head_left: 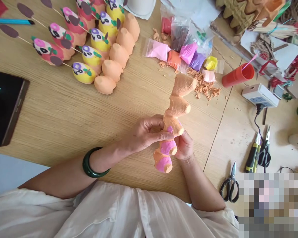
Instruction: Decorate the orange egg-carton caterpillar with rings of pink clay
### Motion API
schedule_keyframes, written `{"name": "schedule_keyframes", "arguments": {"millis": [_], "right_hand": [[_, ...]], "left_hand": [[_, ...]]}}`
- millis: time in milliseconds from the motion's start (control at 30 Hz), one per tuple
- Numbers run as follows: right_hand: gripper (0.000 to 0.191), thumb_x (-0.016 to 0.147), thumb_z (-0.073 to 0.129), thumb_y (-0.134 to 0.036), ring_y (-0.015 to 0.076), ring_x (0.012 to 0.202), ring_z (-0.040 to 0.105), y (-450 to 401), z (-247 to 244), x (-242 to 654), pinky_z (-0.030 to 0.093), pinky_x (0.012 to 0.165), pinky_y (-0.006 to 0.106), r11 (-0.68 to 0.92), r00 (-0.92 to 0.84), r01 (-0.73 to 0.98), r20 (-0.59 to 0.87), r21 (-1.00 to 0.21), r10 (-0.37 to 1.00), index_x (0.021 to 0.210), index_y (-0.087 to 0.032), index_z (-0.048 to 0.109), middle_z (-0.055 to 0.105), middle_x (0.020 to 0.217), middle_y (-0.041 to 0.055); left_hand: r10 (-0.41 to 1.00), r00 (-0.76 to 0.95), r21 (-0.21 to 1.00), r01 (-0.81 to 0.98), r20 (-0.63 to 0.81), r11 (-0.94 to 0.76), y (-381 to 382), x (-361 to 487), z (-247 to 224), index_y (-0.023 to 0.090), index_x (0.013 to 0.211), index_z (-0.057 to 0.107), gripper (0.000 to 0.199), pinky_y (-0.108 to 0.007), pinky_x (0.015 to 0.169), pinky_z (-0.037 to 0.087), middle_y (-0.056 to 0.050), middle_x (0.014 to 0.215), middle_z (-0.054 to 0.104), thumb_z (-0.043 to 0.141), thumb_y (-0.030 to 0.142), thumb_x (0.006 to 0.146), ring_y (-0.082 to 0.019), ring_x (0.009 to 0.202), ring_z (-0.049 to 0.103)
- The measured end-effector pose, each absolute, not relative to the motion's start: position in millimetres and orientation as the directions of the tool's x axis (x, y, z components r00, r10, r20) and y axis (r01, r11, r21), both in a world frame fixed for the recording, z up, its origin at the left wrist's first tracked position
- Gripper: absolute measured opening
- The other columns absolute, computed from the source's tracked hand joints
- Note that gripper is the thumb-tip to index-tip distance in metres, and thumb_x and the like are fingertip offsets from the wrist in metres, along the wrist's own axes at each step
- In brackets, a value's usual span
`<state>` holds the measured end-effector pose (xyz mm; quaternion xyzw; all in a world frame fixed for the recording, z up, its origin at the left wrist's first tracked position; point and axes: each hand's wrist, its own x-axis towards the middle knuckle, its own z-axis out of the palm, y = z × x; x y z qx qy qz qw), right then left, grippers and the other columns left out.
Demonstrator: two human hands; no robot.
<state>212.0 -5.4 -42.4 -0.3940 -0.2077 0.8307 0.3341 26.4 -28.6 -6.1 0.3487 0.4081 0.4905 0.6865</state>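
An egg carton strip (pixel 178 105) with an orange coating is held up over the table, its bumps in a row. Pink clay covers parts of its bumps at the end near me. My left hand (pixel 149 132) pinches the strip's middle from the left, with the thumb laid across it. From the right, my right hand (pixel 185 145) grips the same strip; most of its fingers are hidden behind it. Beyond the strip lie bags of coloured clay, among them a magenta bag (pixel 188 53) and a light pink bag (pixel 157 49). Orange scraps (pixel 206 86) are scattered beside them.
Decorated carton strips (pixel 89 59) with faces and thin sticks stand at upper left. A dark tablet (pixel 7 109) lies left. On the right are a red cup (pixel 238 75), a power strip (pixel 260 96), scissors (pixel 229 188) and a utility knife (pixel 253 155). Craft scraps crowd the far right.
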Motion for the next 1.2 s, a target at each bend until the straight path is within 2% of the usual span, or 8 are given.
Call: {"name": "schedule_keyframes", "arguments": {"millis": [200,400,567,700,800,967,1100,1200], "right_hand": [[0.037,0.075,0.098,-0.054,0.0146,0.072,0.071,-5,-40,213,0.062,0.075,0.03,-0.668,-0.494,-0.433,-0.46,-0.606,0.738,0.089,-0.026,0.078,0.078,0.08,-0.0039],[0.036,0.077,0.096,-0.055,0.0156,0.069,0.066,-4,-38,211,0.06,0.07,0.031,-0.674,-0.511,-0.401,-0.459,-0.62,0.726,0.086,-0.026,0.075,0.074,0.077,-0.0035],[0.034,0.076,0.097,-0.055,0.0149,0.068,0.062,-4,-37,210,0.058,0.067,0.029,-0.672,-0.513,-0.396,-0.455,-0.627,0.727,0.082,-0.027,0.077,0.071,0.076,-0.0029],[0.036,0.078,0.095,-0.056,0.0139,0.062,0.058,-4,-36,207,0.055,0.063,0.028,-0.641,-0.562,-0.395,-0.378,-0.659,0.735,0.078,-0.026,0.076,0.066,0.068,-0.0031],[0.035,0.078,0.095,-0.056,0.0143,0.063,0.059,-7,-34,206,0.056,0.065,0.029,-0.629,-0.57,-0.397,-0.357,-0.668,0.74,0.081,-0.025,0.078,0.067,0.069,-0.0026],[0.047,0.073,0.092,-0.071,0.0177,0.066,0.062,-10,-30,207,0.057,0.066,0.032,-0.627,-0.539,-0.349,-0.399,-0.696,0.742,0.08,-0.026,0.078,0.07,0.071,0.0001],[0.041,0.068,0.098,-0.065,0.0205,0.08,0.069,-11,-23,205,0.062,0.079,0.034,-0.612,-0.46,-0.335,-0.443,-0.716,0.77,0.078,-0.029,0.08,0.075,0.077,0.0014],[0.041,0.067,0.099,-0.064,0.0214,0.084,0.071,-11,-20,203,0.062,0.082,0.034,-0.614,-0.457,-0.325,-0.449,-0.719,0.768,0.082,-0.029,0.084,0.077,0.08,0.0027]], "left_hand": [[0.899,0.36,0.828,-0.4,-0.251,0.392,-24,18,-3,0.015,0.087,0.083,0.049,-0.03,0.075,0.048,-0.003,0.083,0.07,0.093,0.063,0.081,-0.015,0.078,0.057],[0.893,0.358,0.808,-0.419,-0.273,0.415,-25,18,-5,0.017,0.086,0.083,0.05,-0.033,0.083,0.048,-0.004,0.086,0.074,0.089,0.066,0.084,-0.017,0.083,0.06],[0.894,0.349,0.782,-0.458,-0.28,0.423,-31,16,-20,0.018,0.08,0.074,0.056,-0.033,0.081,0.048,-0.002,0.082,0.069,0.077,0.072,0.093,-0.017,0.081,0.056],[0.88,0.391,0.792,-0.43,-0.27,0.434,-32,12,-20,0.018,0.077,0.07,0.052,-0.031,0.074,0.045,0.001,0.073,0.061,0.076,0.065,0.098,-0.013,0.07,0.049],[0.876,0.393,0.77,-0.453,-0.281,0.45,-30,13,-14,0.018,0.07,0.063,0.056,-0.03,0.062,0.039,0.003,0.065,0.049,0.075,0.065,0.098,-0.012,0.062,0.039],[0.844,0.443,0.707,-0.489,-0.302,0.51,-27,15,-6,0.019,0.071,0.059,0.057,-0.03,0.053,0.036,0.002,0.064,0.047,0.079,0.068,0.092,-0.011,0.057,0.039],[0.796,0.485,0.683,-0.443,-0.362,0.581,-27,12,-7,0.021,0.072,0.058,0.052,-0.03,0.048,0.034,0.003,0.062,0.045,0.081,0.065,0.09,-0.011,0.053,0.038],[0.808,0.445,0.711,-0.413,-0.387,0.569,-29,11,-9,0.023,0.072,0.062,0.05,-0.031,0.049,0.034,0.002,0.062,0.047,0.079,0.066,0.09,-0.012,0.054,0.038]]}}
